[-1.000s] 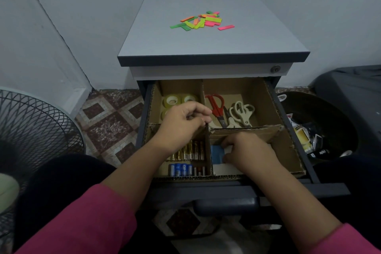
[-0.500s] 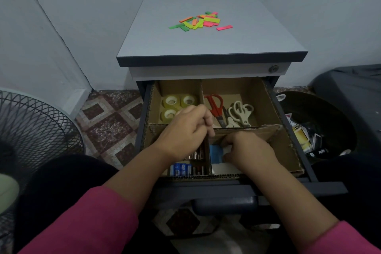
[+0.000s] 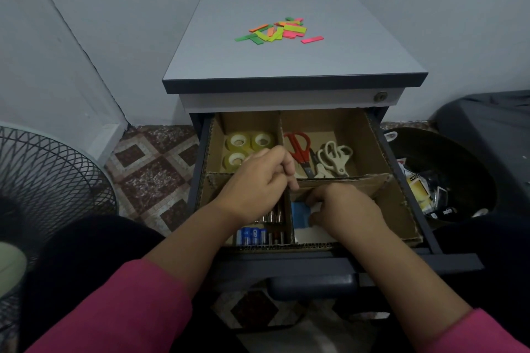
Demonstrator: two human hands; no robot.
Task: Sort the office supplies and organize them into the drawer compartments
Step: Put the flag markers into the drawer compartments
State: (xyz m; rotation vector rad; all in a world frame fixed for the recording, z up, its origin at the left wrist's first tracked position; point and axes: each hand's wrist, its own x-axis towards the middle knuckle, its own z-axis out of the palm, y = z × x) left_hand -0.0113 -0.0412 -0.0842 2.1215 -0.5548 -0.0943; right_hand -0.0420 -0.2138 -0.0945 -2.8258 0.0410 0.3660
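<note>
Bright paper strips (image 3: 279, 30) lie on top. The left hand (image 3: 258, 183) pinches the cardboard wall (image 3: 344, 182); the right hand (image 3: 347, 212) hides its curled fingers.

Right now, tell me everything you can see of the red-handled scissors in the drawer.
The red-handled scissors lie flat in the back right compartment of the cardboard divider, blades closed. Two red loop handles, plastic by the look, point to the back; the dark blades point toward the front. The cream scissors lie just to their right. The left hand partly covers the tip.

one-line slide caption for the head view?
Both hands, left and right, work in the cardboard-divided drawer; colored tabs wait on the cabinet top.
</note>
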